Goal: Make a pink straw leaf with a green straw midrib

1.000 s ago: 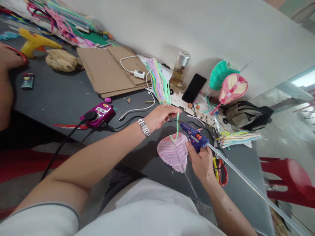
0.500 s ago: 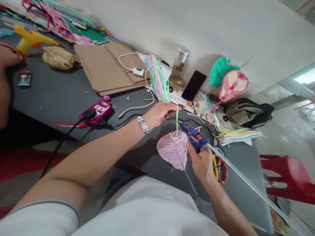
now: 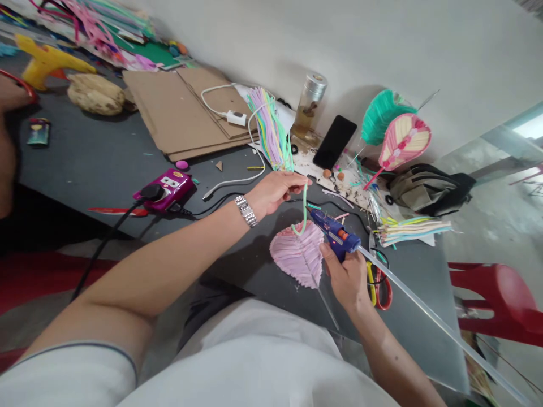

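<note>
Between thumb and fingers, my left hand pinches the top of a light green pipe cleaner, which hangs down and curves at its lower end. That lower end is over the top edge of a pink and lilac leaf-shaped piece with a thin wire stem, lying on the table. My right hand is wrapped round a blue hot glue gun, its nozzle close beside the pipe cleaner; I cannot tell if they touch. A long clear glue stick sticks out of the gun's back.
Scissors lie by my right wrist. A purple power socket, cardboard sheets, a pipe cleaner bundle, a bottle, a phone and finished leaf shapes stand farther back. Another person's arm is at the left.
The whole view has shifted slightly. Both hands keep their holds, and the glue gun and pipe cleaner stay in nearly the same place over the leaf-shaped piece.
</note>
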The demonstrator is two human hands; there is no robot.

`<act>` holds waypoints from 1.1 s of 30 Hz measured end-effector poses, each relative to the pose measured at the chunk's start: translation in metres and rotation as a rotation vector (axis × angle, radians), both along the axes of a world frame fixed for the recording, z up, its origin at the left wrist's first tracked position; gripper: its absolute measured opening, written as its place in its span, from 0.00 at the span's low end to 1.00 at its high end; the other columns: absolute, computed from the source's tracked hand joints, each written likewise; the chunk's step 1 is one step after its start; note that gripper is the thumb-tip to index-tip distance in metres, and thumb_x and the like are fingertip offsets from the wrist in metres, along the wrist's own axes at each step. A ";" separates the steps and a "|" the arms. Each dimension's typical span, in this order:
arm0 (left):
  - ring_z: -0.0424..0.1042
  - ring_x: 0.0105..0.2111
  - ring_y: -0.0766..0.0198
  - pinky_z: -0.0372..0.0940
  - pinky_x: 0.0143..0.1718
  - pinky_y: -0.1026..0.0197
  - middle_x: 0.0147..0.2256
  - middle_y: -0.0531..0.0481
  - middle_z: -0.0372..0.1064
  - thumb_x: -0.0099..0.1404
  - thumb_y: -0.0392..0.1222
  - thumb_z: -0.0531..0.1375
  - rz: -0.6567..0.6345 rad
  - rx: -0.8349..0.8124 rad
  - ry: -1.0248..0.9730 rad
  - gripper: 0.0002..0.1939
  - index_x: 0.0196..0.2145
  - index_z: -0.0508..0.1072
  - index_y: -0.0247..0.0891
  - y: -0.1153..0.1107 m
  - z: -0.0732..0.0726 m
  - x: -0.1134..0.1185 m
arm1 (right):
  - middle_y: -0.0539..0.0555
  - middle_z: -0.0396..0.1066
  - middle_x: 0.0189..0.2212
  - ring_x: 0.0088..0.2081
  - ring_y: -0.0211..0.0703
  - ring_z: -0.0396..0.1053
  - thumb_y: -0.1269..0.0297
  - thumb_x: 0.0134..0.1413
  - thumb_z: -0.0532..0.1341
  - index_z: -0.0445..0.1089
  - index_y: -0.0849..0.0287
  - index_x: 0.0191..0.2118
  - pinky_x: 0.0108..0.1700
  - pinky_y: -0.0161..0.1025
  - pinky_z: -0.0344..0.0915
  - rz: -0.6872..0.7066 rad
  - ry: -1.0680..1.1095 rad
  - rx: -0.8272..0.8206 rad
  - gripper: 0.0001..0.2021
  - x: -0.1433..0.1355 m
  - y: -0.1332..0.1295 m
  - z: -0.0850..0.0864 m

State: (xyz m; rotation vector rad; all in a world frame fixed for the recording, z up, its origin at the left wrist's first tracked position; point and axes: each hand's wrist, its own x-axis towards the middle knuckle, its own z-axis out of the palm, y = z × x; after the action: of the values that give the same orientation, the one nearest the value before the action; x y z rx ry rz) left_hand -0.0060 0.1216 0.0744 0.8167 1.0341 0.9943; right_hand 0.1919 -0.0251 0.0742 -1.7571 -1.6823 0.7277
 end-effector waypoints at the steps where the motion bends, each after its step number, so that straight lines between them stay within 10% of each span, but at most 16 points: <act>1: 0.64 0.24 0.72 0.50 0.23 0.66 0.25 0.51 0.69 0.59 0.35 0.66 0.001 0.001 -0.001 0.05 0.25 0.80 0.35 0.000 0.000 0.000 | 0.46 0.60 0.14 0.20 0.39 0.58 0.44 0.62 0.59 0.66 0.57 0.25 0.27 0.38 0.56 -0.002 0.001 -0.004 0.23 0.000 0.000 0.000; 33: 0.64 0.25 0.72 0.50 0.24 0.65 0.25 0.50 0.68 0.60 0.33 0.66 0.034 -0.012 0.001 0.06 0.25 0.79 0.35 0.001 0.000 0.000 | 0.48 0.65 0.17 0.24 0.43 0.62 0.45 0.64 0.59 0.76 0.62 0.39 0.31 0.40 0.60 -0.001 0.000 -0.013 0.22 0.006 -0.014 -0.008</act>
State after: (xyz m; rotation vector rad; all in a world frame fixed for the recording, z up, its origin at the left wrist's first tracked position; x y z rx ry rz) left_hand -0.0063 0.1229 0.0742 0.7923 1.0572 1.0157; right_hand 0.1978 -0.0394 0.0661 -1.7661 -1.6803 0.7403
